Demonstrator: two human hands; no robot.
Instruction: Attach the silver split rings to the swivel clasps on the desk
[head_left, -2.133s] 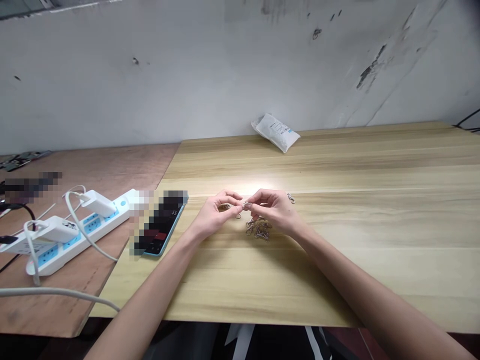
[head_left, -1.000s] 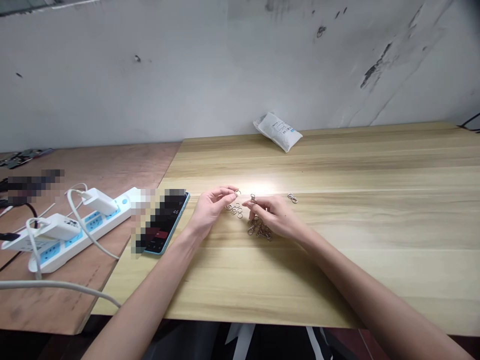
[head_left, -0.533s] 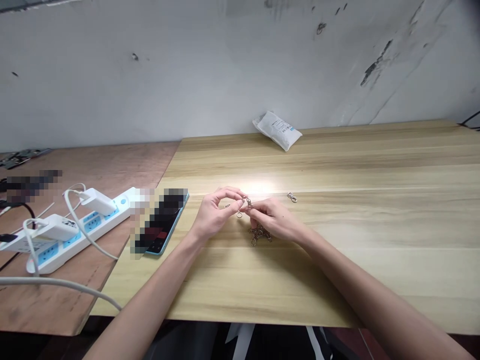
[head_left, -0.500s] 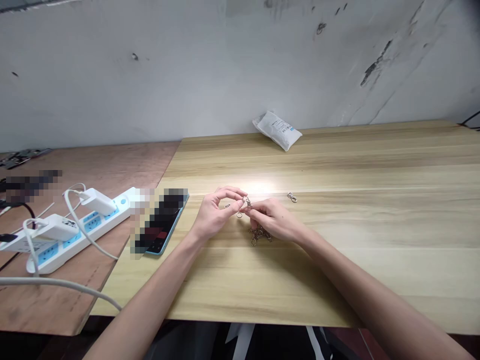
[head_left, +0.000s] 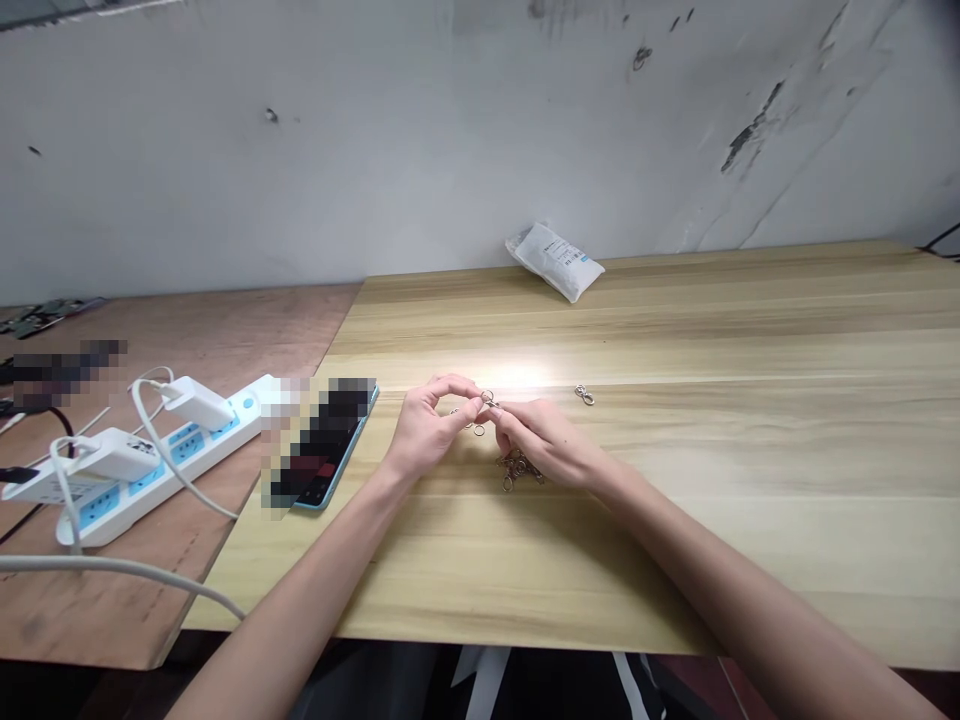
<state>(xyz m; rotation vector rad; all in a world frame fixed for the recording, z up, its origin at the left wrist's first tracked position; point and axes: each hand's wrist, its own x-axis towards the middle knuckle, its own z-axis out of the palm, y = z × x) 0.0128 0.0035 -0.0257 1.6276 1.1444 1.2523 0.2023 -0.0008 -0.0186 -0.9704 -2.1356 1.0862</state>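
My left hand point(head_left: 429, 432) and my right hand point(head_left: 541, 440) meet fingertip to fingertip just above the light wooden table point(head_left: 675, 480). The left thumb and forefinger pinch a small metal ring point(head_left: 487, 397). The right fingers pinch a small metal clasp point(head_left: 493, 406) that touches the ring. A few loose rings point(head_left: 477, 430) lie on the table under the fingertips. A heap of several metal clasps point(head_left: 519, 467) lies beside and partly under my right hand.
A single clasp point(head_left: 584, 395) lies apart to the right. A phone point(head_left: 324, 450) lies left of my left hand. Further left, a white power strip point(head_left: 142, 465) with chargers and cables sits on a brown board. A white packet point(head_left: 554, 262) rests by the wall.
One second ago my hands were apart, the left holding a ring up and the right holding a clasp. They have come together, ring against clasp, and stay so with small finger shifts.
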